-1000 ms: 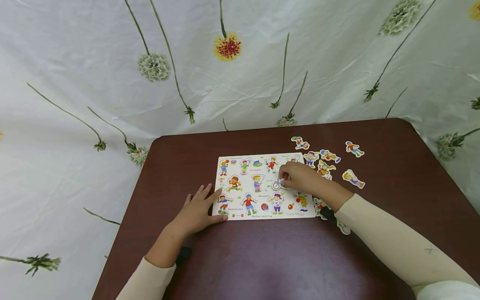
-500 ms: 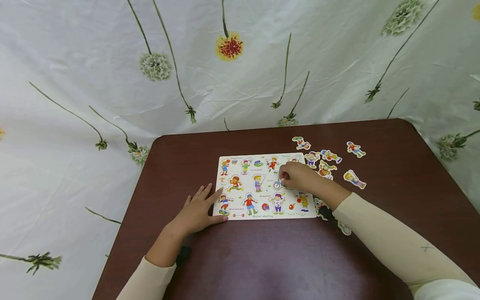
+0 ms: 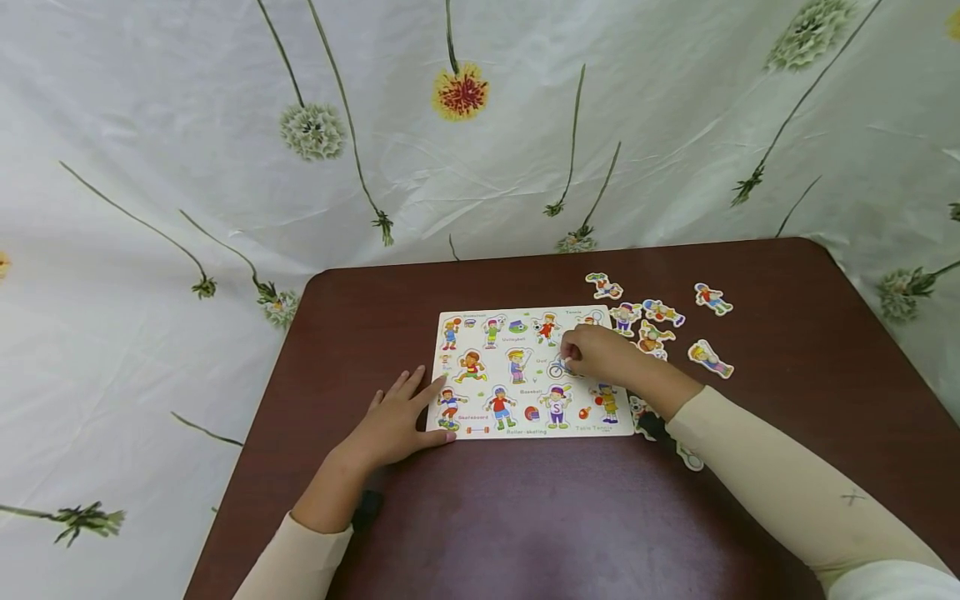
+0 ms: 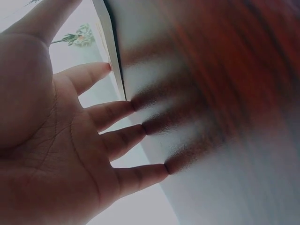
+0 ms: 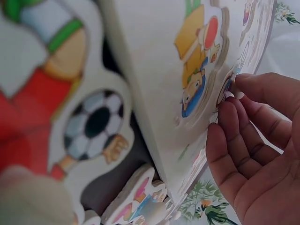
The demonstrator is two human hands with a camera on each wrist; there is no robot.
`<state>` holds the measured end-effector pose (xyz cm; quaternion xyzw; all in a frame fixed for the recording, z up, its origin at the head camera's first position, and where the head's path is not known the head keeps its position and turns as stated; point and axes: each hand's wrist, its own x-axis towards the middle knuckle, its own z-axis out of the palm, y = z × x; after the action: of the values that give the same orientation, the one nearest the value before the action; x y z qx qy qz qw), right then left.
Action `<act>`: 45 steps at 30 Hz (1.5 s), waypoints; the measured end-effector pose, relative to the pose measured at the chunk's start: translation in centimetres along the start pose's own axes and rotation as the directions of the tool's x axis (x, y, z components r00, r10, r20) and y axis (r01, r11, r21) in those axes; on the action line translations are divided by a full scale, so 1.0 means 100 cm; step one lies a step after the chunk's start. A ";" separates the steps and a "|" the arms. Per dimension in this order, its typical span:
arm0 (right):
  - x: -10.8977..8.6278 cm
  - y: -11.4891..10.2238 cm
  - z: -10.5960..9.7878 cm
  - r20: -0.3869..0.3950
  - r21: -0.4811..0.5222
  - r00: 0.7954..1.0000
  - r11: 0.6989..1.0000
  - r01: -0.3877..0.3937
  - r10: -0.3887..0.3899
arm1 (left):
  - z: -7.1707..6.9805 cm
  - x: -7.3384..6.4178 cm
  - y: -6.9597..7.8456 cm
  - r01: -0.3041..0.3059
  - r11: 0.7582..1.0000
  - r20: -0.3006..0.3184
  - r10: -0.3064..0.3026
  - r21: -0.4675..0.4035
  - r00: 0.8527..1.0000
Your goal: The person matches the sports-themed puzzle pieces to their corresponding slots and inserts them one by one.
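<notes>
A white puzzle board (image 3: pixel 495 337) printed with sports figures lies flat on the table. My left hand (image 3: pixel 388 423) is spread at its left edge, thumb by the front corner. In the left wrist view, the straight fingers (image 4: pixel 124 140) touch the tabletop beside the board's edge. Over the board's right half is my right hand (image 3: pixel 600 354), thumb and fingertips together at a bicycle puzzle piece (image 3: pixel 556 368). The right wrist view has the thumb and fingers (image 5: pixel 255 84) pinching a small pale part at this piece, most of which they hide.
Several loose puzzle pieces lie right of the board, including a blond figure (image 3: pixel 710 358) and a blue-capped figure (image 3: pixel 712 298). A soccer piece (image 5: pixel 96 124) lies against the board's right side under the right forearm. A flowered cloth (image 3: pixel 495 167) hangs behind the dark table (image 3: pixel 525 517).
The view shifts very slightly. Both hands stay in place, the right still pinching at the bicycle piece.
</notes>
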<state>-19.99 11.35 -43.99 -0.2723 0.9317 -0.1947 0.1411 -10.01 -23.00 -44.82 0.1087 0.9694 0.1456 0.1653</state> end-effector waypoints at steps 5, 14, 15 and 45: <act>-0.004 0.004 0.001 -0.006 0.055 1.000 0.998 0.007 -0.007 | 0.001 0.000 0.000 0.001 1.000 0.004 -0.001 -0.004 1.000; -0.022 0.016 -0.009 -0.152 0.237 0.988 0.969 0.068 -0.032 | 0.003 0.001 -0.001 -0.002 1.000 0.013 0.002 -0.007 1.000; -0.024 0.017 -0.011 -0.170 0.257 0.985 0.964 0.072 -0.029 | 0.003 0.002 -0.001 -0.002 1.000 0.014 0.003 -0.006 1.000; -0.136 0.071 -0.023 -0.252 0.310 0.953 0.947 -0.085 0.168 | 0.001 0.003 -0.001 -0.014 1.000 0.023 0.014 0.000 1.000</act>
<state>-12.98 25.13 -42.92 -0.1573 0.9183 -0.3580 0.0617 -10.25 -23.04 -44.98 0.1171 0.9667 0.1454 0.1752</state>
